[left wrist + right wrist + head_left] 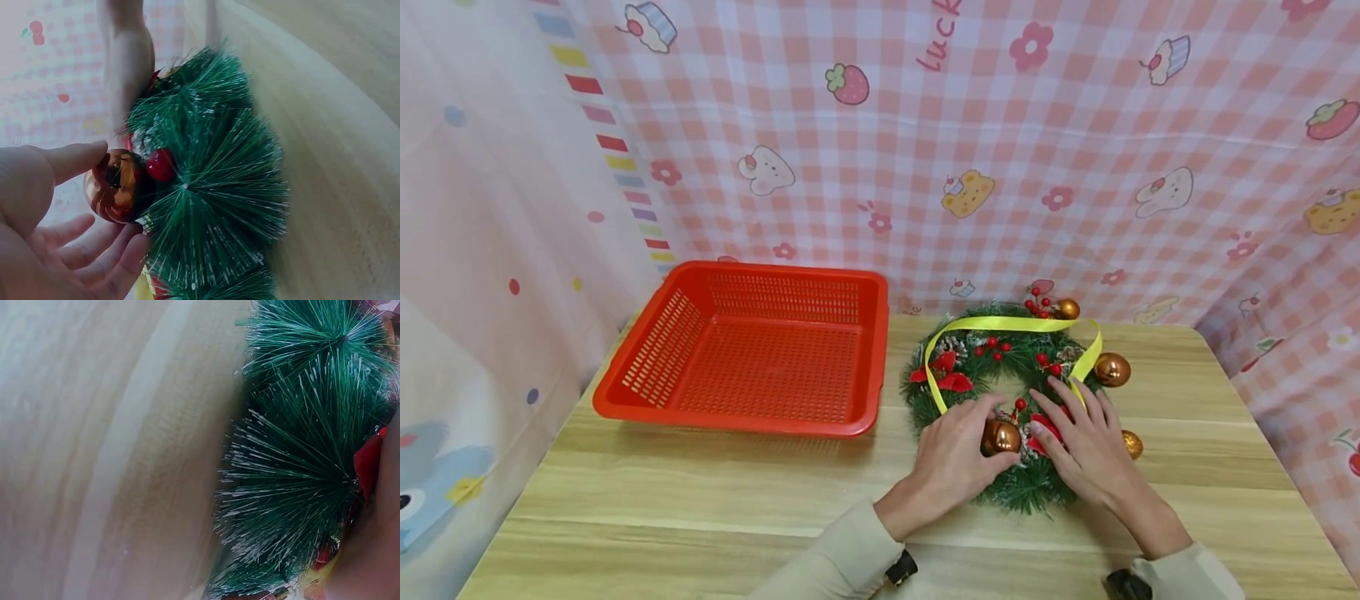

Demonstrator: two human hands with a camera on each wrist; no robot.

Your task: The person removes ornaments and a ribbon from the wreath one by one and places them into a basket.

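A green Christmas wreath [1030, 492] lies on the table, dressed with red berries, pinecones, red fabric petals and copper baubles. A yellow ribbon [992, 323] loops over it. At its front, my left hand [951, 454] holds a shiny copper bauble [1002, 437] between thumb and fingers; the left wrist view shows that bauble [115, 187] beside a red berry [161, 164]. My right hand [1090, 450] rests on the wreath's right side with fingers extended, by a red petal [1047, 429]. Its fingertips lie near the ribbon's right end. What lies beneath its palm is hidden.
To the left of the wreath stands a red plastic basket [880, 350] with slotted walls. More baubles sit along the wreath's right edge, one of them a copper ball [1112, 369]. A pink checked curtain [910, 250] hangs behind the wooden table [700, 492].
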